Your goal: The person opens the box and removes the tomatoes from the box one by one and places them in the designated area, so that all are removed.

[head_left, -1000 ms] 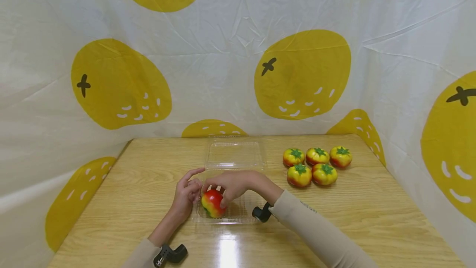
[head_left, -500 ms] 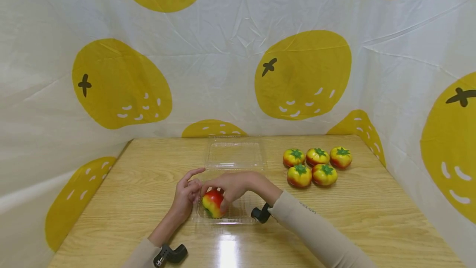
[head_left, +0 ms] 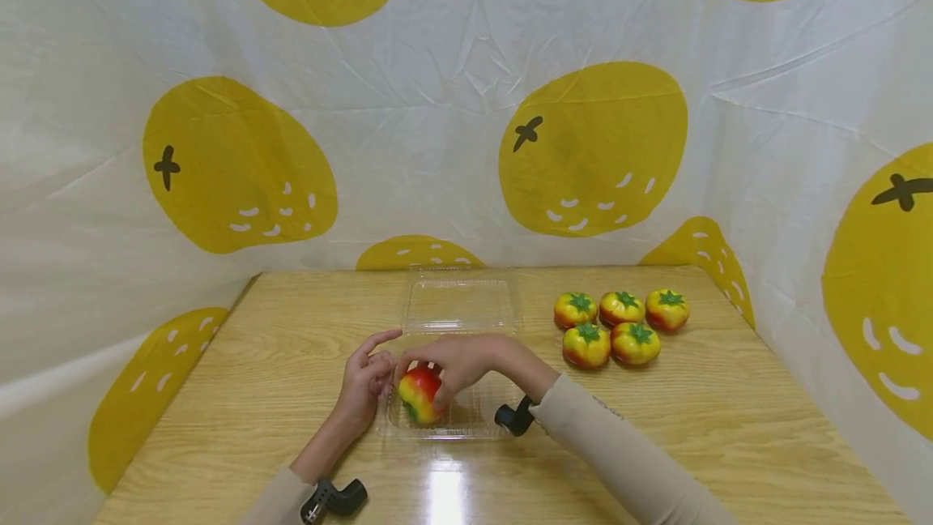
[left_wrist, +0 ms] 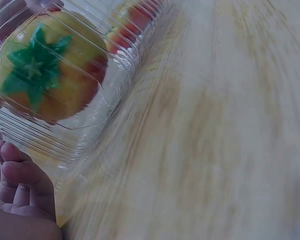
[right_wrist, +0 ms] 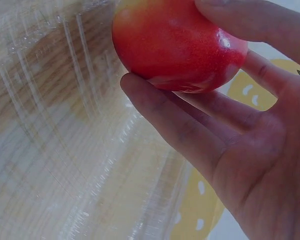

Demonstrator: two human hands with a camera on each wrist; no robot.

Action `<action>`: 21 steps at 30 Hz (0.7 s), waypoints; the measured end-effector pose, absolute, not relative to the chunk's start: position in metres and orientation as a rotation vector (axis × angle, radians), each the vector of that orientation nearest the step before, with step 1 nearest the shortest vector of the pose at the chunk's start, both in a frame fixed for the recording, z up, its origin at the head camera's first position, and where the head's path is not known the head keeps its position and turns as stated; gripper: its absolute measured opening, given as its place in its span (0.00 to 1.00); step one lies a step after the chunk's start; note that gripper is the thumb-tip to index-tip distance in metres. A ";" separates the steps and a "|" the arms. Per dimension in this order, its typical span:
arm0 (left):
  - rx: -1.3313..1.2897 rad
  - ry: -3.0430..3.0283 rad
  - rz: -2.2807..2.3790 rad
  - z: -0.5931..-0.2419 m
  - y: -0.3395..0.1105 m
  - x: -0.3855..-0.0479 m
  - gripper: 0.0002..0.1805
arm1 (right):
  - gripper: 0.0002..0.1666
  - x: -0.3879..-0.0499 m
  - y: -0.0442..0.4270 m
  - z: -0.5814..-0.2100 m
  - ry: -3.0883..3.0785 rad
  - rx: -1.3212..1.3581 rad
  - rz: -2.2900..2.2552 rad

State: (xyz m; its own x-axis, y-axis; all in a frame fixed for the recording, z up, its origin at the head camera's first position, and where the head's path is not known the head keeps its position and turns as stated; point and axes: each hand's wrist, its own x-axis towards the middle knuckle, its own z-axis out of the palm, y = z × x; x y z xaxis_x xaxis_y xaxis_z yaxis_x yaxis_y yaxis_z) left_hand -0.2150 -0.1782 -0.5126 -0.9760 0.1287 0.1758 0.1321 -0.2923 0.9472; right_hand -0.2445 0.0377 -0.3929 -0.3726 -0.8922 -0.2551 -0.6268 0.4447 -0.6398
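Note:
A red-and-yellow toy fruit [head_left: 419, 394] with a green star-shaped leaf cap lies on its side in the left part of a clear hinged plastic box [head_left: 474, 433]. My right hand [head_left: 455, 363] grips it from above, thumb on one side and fingers on the other. In the right wrist view, the same fruit [right_wrist: 175, 45] sits between thumb and fingers. My left hand [head_left: 364, 379] is at the box's left wall; its index finger points away while the other fingers curl at the rim. The left wrist view shows these curled fingers [left_wrist: 27, 175] beside the ridged wall.
Several similar toy fruits [head_left: 611, 326], leaf caps up, stand together on the wooden table [head_left: 729, 411] right of the box. The box's transparent lid [head_left: 459, 302] lies open toward the back. A fruit-print curtain [head_left: 415, 144] hangs behind the table.
The toy fruit has turned slightly in my right hand and shifted a little to the right and upward. My left hand stays at the box's left wall.

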 end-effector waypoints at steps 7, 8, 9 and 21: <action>-0.333 -1.869 -2.503 -0.512 -0.178 -0.214 0.24 | 0.37 -0.245 0.044 -0.386 2.167 -1.269 -0.621; -0.336 -1.869 -2.501 -0.511 -0.178 -0.214 0.24 | 0.37 -0.246 0.045 -0.386 2.177 -1.271 -0.621; -0.338 -1.869 -2.500 -0.511 -0.178 -0.214 0.24 | 0.37 -0.246 0.046 -0.385 2.186 -1.270 -0.623; -0.330 -1.869 -2.494 -0.510 -0.177 -0.213 0.24 | 0.36 -0.243 0.062 -0.374 2.226 -1.257 -0.684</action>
State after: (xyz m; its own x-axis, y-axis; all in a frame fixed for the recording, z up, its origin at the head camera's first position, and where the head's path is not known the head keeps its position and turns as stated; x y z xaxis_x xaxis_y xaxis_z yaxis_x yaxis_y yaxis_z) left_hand -0.2131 -0.1767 -0.5095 -0.9779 0.1197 0.1717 0.1311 -0.2888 0.9484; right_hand -0.2429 0.0622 -0.3739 -0.4553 -0.8741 -0.1692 -0.6283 0.4501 -0.6345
